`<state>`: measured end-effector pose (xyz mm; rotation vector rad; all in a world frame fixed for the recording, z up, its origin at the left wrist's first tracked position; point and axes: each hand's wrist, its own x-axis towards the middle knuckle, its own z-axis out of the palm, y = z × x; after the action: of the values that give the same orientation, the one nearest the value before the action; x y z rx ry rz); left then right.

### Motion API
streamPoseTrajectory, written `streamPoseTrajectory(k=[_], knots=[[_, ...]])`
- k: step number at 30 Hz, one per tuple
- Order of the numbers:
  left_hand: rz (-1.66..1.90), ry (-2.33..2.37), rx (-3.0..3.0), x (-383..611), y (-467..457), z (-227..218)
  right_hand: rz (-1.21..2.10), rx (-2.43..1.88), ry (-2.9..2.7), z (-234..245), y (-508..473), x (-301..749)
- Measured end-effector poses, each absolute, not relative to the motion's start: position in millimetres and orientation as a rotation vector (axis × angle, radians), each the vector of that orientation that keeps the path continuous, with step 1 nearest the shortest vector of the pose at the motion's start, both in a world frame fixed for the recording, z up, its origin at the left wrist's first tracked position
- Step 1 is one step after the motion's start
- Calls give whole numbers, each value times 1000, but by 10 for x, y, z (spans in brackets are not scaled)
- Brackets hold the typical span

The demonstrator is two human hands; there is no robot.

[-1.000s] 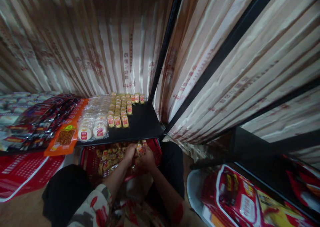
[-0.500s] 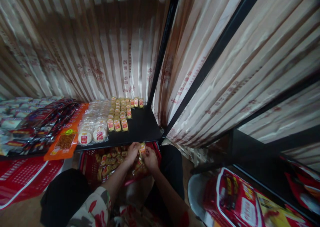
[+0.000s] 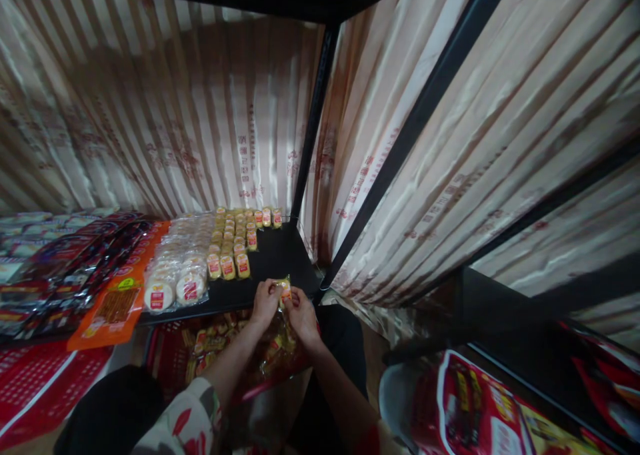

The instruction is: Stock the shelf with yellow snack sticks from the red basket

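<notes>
My left hand (image 3: 265, 301) and my right hand (image 3: 301, 311) pinch one small yellow snack packet (image 3: 285, 290) between them, just above the front edge of a black shelf (image 3: 273, 261). On the shelf lie rows of the same yellow packets (image 3: 231, 241) and clear-wrapped round cakes (image 3: 176, 271). Below my hands a red basket (image 3: 173, 355) holds several more yellow packets.
Dark red packets (image 3: 60, 255) and an orange packet (image 3: 113, 305) fill the shelf's left part. A black upright post (image 3: 307, 135) stands at the shelf's back right corner. Pleated curtains hang behind. Large red packs (image 3: 475, 408) lie at lower right.
Both hands have risen out of the red basket with a yellow packet, up to the level of the shelf's front edge. The view has tilted slightly upward.
</notes>
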<state>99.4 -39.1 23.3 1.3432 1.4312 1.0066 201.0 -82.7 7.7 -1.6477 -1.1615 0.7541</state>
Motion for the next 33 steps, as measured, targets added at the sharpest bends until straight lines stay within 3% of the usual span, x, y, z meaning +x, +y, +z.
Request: streamPoseTrajectory(k=[33], knots=[[946, 1457, 1233, 1550, 950, 111, 398, -1872, -1112, -50, 710, 2369]])
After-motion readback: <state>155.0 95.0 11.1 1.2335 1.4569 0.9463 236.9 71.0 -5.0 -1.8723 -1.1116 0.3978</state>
